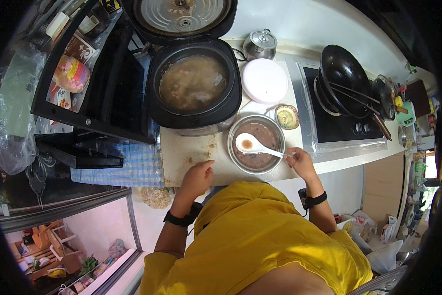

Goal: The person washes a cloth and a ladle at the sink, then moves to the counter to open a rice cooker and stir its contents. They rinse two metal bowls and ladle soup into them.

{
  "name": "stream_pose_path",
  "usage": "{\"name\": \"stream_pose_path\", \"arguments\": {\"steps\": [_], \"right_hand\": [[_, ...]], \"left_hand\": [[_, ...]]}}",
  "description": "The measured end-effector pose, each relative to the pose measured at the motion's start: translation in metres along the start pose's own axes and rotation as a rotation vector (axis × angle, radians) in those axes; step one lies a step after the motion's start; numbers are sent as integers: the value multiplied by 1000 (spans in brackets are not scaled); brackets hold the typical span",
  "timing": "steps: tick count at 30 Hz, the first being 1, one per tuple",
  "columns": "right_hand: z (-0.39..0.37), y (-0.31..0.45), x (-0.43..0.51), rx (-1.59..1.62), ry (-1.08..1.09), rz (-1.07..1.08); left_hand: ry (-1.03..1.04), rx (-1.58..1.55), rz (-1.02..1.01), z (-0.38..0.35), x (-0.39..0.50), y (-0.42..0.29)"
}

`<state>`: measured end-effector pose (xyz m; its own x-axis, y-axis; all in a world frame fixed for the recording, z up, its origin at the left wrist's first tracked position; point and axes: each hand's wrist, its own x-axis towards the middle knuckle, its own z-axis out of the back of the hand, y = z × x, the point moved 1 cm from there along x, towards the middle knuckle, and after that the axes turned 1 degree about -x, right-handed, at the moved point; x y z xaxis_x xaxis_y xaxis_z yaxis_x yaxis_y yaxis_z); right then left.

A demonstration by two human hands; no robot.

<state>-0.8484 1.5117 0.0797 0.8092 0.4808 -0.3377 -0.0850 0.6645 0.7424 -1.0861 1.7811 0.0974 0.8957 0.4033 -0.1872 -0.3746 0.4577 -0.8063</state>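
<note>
My right hand grips the handle end of a white ladle. The ladle's bowl, with a little brown liquid in it, is over a round metal pot of reddish-brown porridge or soup. My left hand is at the counter's front edge, left of the pot, holding nothing that I can see; its fingers look partly curled. Behind it stands an open rice cooker with cloudy brownish broth inside. A small dish with a pale yellow substance sits just behind the pot, on its right.
A pink-white round lid and a lidded steel pot stand behind. On the right, a black wok with chopsticks rests on the cooktop. A black shelf rack stands on the left, by a blue checked cloth. Food scraps dot the counter.
</note>
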Motion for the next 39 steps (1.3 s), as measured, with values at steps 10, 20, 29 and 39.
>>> {"name": "stream_pose_path", "arguments": {"steps": [10,20,29,39], "right_hand": [[5,29,-11,-55,269,-70],[4,49,-31,-155,-33,357],[14,45,-38,-495,-348,681],[-5,32,-39,-549,-367,744]], "left_hand": [[183,208,-2,-18,9,-3],[225,275,-30,-21,8,6],[275,321,-6,-23,6,4],[238,227,38,-30,4,-3]]}}
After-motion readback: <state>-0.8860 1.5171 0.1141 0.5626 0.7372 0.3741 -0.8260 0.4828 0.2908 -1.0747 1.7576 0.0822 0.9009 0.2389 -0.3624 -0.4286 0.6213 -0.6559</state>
